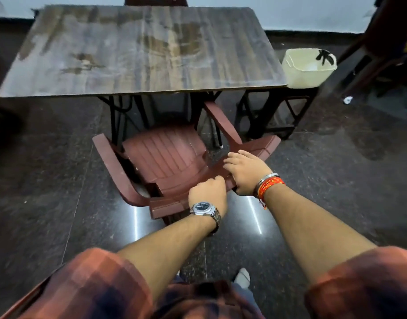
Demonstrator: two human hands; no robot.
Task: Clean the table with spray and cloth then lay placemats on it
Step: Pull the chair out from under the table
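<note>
below the near edge of the worn wood-grain rectangular tabletop [138,49], both hands, left [208,192] and right [246,172], clamped on the backrest rim of the maroon plastic armchair [165,157]; dark speckled floor [48,180] open on both sides.

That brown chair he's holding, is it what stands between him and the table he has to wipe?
Yes. The chair sits between the person and the table, its front partly under the near edge. Both the left hand and right hand grip its backrest. The tabletop itself carries nothing visible.
</note>
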